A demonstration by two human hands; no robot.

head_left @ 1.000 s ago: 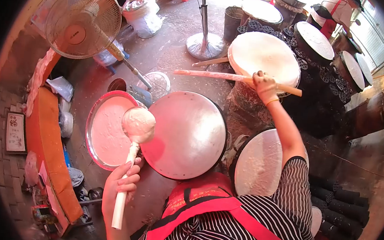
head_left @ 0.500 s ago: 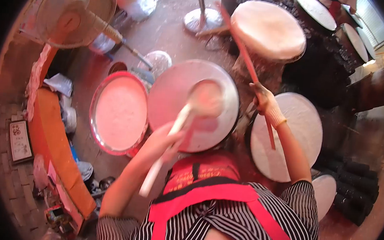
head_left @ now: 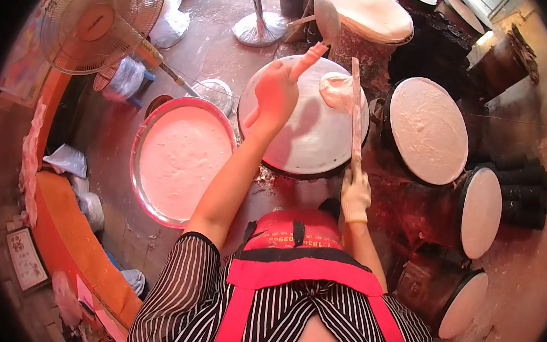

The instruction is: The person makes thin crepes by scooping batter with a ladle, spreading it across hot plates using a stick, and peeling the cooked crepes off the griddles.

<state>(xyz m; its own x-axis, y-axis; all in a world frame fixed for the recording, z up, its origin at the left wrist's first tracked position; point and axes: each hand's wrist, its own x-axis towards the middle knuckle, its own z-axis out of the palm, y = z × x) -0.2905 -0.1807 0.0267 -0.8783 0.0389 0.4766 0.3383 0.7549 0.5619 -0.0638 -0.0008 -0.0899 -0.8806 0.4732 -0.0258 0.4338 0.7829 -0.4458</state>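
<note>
My left hand (head_left: 276, 97) is closed round the handle of a ladle (head_left: 326, 21), whose bowl is raised at the far side of a round griddle (head_left: 282, 146). On the griddle's upper right lies a small puddle of pale batter (head_left: 335, 91). My right hand (head_left: 355, 195), in a light glove, grips a long flat wooden stick (head_left: 356, 113). The stick points away from me across the griddle's right side and overlaps the puddle's edge; whether it touches the batter I cannot tell. To the left stands a wide red-rimmed basin (head_left: 135, 166) of pale batter.
More round griddles coated with batter stand on the right, including a large one (head_left: 428, 130) and a smaller one (head_left: 481, 213). Another coated griddle (head_left: 369, 13) is at the back. A standing fan (head_left: 99, 22) is at upper left; a round metal base (head_left: 259, 30) stands behind the griddle.
The ladle has moved from over the griddle to beyond its far edge. The puddle of batter now shows on the griddle. My right hand has brought the stick over the griddle's right side.
</note>
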